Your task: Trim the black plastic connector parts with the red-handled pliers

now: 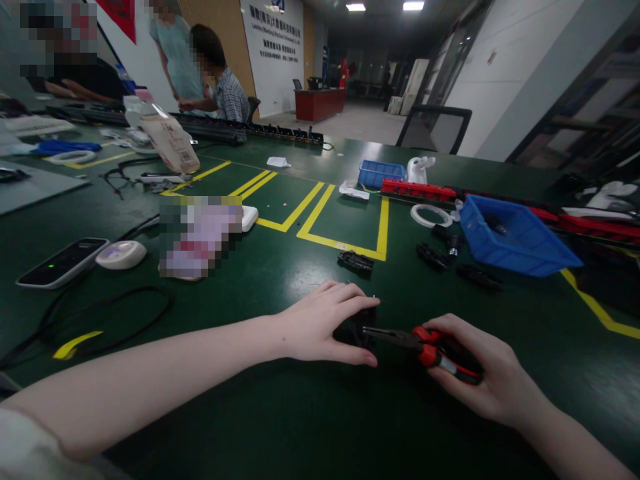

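My left hand (330, 325) curls around a small black part (361, 328) on the green table, its thumb and fingers on either side. Much of that part is hidden by the hand. In my right hand (493, 373) is a pair of needle-nose pliers (431, 348) with red and black handles. The jaws point left, and their tips reach the black part between my left thumb and fingers; whether they grip it I cannot tell. Just beyond my left hand lies a similar black part (355, 261).
A blue bin (520, 243) stands at the right, with several black parts (433, 257) beside it. Behind are a white tape ring (431, 215), a smaller blue basket (383, 173) and a red strip (419, 190). A phone (203, 240) and cables lie left. Other people are across the table.
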Demonstrator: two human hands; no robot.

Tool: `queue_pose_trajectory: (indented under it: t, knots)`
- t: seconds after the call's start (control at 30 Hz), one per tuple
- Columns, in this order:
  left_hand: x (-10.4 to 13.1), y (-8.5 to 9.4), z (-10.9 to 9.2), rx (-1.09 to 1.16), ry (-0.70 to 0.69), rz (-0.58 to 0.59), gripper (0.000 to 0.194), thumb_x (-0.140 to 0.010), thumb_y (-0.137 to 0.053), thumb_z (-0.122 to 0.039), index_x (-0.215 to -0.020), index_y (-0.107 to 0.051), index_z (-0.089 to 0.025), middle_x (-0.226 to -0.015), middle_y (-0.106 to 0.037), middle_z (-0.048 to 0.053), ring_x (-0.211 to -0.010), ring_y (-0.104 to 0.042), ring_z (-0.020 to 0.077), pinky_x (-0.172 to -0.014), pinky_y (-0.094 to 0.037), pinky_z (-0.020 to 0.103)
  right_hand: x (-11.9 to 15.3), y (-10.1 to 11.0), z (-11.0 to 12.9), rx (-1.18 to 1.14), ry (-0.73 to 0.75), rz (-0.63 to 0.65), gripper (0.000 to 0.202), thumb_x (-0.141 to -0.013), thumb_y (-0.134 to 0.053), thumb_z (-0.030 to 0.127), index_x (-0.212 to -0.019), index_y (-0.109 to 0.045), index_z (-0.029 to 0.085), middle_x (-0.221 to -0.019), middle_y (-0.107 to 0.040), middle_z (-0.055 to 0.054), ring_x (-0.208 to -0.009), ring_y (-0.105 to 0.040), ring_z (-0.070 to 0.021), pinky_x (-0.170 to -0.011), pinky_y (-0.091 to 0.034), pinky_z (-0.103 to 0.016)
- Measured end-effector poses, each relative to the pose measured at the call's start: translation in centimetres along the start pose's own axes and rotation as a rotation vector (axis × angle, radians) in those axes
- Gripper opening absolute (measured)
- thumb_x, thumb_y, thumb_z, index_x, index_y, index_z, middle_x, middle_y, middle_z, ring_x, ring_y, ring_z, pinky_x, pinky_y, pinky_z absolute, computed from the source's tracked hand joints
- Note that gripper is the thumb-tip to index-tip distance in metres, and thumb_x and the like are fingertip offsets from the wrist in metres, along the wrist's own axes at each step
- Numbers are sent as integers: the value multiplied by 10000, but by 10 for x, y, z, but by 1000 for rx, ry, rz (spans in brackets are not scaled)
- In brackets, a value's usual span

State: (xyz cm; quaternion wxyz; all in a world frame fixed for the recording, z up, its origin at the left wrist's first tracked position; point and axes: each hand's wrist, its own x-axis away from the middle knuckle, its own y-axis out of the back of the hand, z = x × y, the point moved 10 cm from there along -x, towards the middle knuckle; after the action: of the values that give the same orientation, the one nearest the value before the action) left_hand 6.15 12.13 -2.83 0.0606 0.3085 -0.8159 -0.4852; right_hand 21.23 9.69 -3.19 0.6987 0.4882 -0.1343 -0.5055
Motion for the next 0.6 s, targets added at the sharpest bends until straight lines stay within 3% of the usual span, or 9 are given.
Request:
queue_pose_trajectory:
  t: [0.6]
  knots:
    - [-1,0,-1,-16,-3,1,721,-792,-606,-557,-1340,-412,-132,-1222,-522,119,-1098,-490,258,-947,-366,360,0,-1,2,12,6,18,307,-780,-580,295,-1077,-518,245,-946,-617,-46,-793,-610,-172,-664,-493,-287]
